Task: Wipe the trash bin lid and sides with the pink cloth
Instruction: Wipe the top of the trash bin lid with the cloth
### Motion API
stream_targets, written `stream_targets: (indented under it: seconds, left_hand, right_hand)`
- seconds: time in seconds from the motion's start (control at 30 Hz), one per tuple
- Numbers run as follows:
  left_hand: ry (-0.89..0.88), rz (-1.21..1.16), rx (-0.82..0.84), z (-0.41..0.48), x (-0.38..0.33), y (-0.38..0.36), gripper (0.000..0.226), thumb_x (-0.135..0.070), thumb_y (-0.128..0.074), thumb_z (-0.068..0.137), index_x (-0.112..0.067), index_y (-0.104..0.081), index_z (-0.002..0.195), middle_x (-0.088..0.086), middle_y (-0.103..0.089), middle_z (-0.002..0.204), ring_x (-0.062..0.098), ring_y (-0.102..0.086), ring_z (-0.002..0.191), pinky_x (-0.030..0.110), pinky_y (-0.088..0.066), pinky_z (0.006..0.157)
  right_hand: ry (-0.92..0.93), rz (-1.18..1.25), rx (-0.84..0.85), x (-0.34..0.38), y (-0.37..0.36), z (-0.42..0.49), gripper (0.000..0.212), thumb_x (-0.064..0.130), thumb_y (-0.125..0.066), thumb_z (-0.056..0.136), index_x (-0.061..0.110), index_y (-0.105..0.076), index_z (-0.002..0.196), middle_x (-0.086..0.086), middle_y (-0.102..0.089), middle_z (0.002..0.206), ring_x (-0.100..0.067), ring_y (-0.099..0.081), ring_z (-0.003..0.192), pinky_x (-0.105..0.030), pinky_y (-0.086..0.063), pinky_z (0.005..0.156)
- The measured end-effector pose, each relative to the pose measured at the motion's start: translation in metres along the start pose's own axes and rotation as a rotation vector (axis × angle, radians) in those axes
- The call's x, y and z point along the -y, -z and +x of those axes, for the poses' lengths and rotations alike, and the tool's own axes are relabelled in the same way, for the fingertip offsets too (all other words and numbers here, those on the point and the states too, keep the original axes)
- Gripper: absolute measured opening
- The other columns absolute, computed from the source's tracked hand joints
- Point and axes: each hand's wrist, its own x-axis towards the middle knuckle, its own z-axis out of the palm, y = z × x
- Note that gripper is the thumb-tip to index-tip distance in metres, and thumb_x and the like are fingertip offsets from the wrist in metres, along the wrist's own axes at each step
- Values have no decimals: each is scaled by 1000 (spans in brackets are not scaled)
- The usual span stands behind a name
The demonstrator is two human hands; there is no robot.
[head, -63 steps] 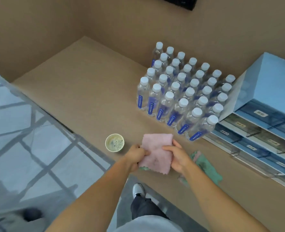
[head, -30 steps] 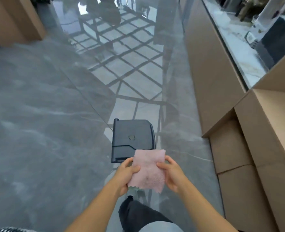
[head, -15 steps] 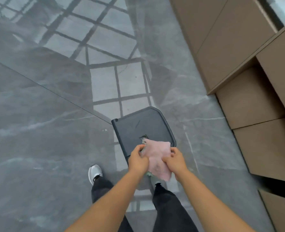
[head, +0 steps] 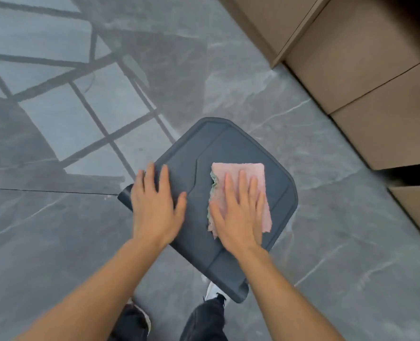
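The dark grey trash bin lid [head: 228, 143] lies below me, seen from above; the bin's sides are hidden beneath it. The pink cloth [head: 238, 169], with a green layer showing at its left edge, is spread flat on the right half of the lid. My right hand [head: 238, 212] presses flat on the cloth, fingers extended. On the left part of the lid rests my left hand [head: 154, 205], palm down and fingers spread, holding nothing.
Brown cabinet fronts [head: 376, 82] stand close to the right of the bin. Glossy grey marble floor [head: 56, 230] stretches to the left and ahead. My legs and a white shoe [head: 214, 291] are just below the lid's near corner.
I turned from the counter to the bin and leaned over it. Both hands held the cloth up; now the cloth lies on the lid under my right hand, and the left hand rests on the lid.
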Motion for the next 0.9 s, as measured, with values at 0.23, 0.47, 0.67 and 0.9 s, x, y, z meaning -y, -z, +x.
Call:
stream_targets:
  seconds: [0.23, 0.47, 0.67, 0.9]
  left_hand:
    - [-106, 177, -213, 10, 31, -39, 65, -42, -33, 97, -5, -34, 150, 22, -36, 155, 37, -33, 141, 52, -14, 116]
    - [-97, 176, -229, 10, 25, -34, 60, -31, -31, 96, -6, -36, 150, 18, -42, 153, 34, -37, 140, 53, -17, 116]
    - [-108, 172, -272, 11, 27, -40, 59, -29, -34, 95, -6, -38, 149, 16, -45, 150, 33, -39, 139, 51, -16, 116]
    - [-114, 109, -312, 11, 29, -42, 56, -18, -38, 92, -4, -43, 146, 15, -49, 148, 34, -43, 137, 52, -20, 116]
  right_hand:
    - [0, -38, -201, 10, -23, 37, 66, 58, -14, 100, 34, -10, 161, 0, -5, 172, -30, 1, 159, -56, -6, 126]
    - [449, -131, -120, -5, -61, -60, 55, 41, -25, 106, 28, -26, 159, -1, -20, 169, -33, -17, 156, -56, -21, 120]
    - [-29, -111, -187, -66, 8, 78, 59, 41, -18, 105, 28, -4, 161, -3, -7, 172, -30, -4, 158, -53, -10, 126]
    - [282, -145, -173, 14, -55, -23, 61, 37, -27, 104, 20, -16, 162, -3, -11, 171, -35, -13, 157, -57, -11, 124]
